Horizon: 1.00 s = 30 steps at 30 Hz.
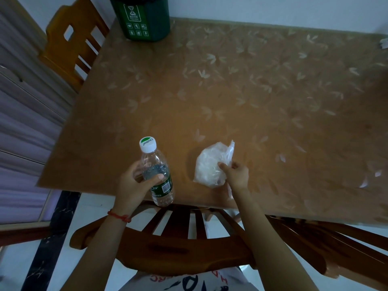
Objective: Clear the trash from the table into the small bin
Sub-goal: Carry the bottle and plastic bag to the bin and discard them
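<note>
Left grip (134,181): fingers and thumb wrapped round the bottle (156,173) at mid-body, above the green label. Clamped on it. Bottle looks lifted or tipped, cap (148,144) pointing away from the person, base hanging over the near edge of the surface (273,97); can't tell if any part touches the surface.

Right grip (235,174): fingertips pinching the bag (212,164), a crumpled clear plastic one, at its near-right side. Closed on the plastic, not wide. Bag sits on the surface close to the near edge, just right of the bottle, with a loose flap sticking up at the far side. Contents unclear, looks whitish.

Bin (142,17): small, green, standing at the far-left corner of the surface, well apart from both hands. Top is cut off by the frame, so can't tell if the opening is clear.

Step in hand, my read: pickup. Both trash items gripped, neither carried to the bin yet. Nothing confirmed dumped.

Next move calls for:
- lift both clear of the surface
- reach across to the far-left corner; a long reach from here, with a chair (178,248) back between person and surface
- drop one at a time, since the bin mouth is likely narrow for both

Risks: the bag pinch is thin, so soft plastic may slip or stretch on lift. Bottle appears near empty, so light and easy.

Possibly another scrap (384,43) at the far-right edge, too cropped to tell.
</note>
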{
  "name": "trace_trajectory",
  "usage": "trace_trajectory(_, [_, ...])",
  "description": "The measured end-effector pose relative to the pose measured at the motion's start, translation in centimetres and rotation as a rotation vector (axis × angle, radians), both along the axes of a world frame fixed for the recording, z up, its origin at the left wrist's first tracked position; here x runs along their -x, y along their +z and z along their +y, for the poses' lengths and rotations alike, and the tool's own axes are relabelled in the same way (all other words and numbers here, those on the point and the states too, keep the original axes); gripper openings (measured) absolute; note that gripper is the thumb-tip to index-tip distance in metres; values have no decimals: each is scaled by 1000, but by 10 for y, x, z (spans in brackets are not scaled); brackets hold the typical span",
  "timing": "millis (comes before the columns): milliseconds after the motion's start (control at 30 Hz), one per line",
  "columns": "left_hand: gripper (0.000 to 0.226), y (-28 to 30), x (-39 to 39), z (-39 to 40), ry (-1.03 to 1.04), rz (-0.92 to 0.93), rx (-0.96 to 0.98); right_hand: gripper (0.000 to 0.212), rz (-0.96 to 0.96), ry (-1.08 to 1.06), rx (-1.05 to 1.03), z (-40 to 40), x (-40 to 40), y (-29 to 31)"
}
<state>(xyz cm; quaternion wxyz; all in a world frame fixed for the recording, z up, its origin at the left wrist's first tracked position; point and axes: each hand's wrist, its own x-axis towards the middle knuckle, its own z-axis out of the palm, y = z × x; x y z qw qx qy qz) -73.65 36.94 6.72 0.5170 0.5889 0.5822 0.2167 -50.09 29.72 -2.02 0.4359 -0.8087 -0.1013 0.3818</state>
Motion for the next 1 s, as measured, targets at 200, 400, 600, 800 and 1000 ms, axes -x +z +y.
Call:
trace_trajectory(200, [56, -1, 3, -1, -8, -5, 5, 25, 40, -23, -136, -1, 1, 8])
trace_trajectory(400, [45, 2, 5, -3, 7, -12, -25, 17, 50, -65, -242, -5, 5, 28])
trace_trajectory(600, [43, 9, 10, -10, 62, -49, -16, 12, 75, -31, -308, -6, 11, 47])
trace_trajectory(800, [42, 20, 21, -15, 174, -82, -54, 11, 92, 61, -347, 2, 22, 65])
trace_trajectory(1000, [58, 31, 43, -19, 306, -150, -75, 6, 130, 158, -374, 15, 43, 79])
